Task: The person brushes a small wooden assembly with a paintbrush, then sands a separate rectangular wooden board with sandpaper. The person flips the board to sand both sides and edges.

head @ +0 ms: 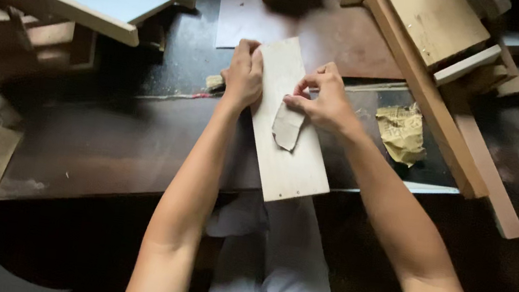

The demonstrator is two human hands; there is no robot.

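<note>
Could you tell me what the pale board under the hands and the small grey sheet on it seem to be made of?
The pale board looks like bare, unfinished wood: light, matt, faintly grained. The small grey sheet, pinched by the right hand, is thin and curled with a torn edge, probably worn sandpaper, though paper cannot be ruled out. The left hand grips the board's edge.

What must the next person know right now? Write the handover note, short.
Left hand: grips the left edge of the pale board, steadying it.
Right hand: presses a worn scrap of sandpaper on the board's face.
Board: lies on the dark bench, near end overhanging toward the lap.
Spare crumpled yellow sandpaper: on the bench to the right.
Done and left: cannot be told from the surface.
</note>
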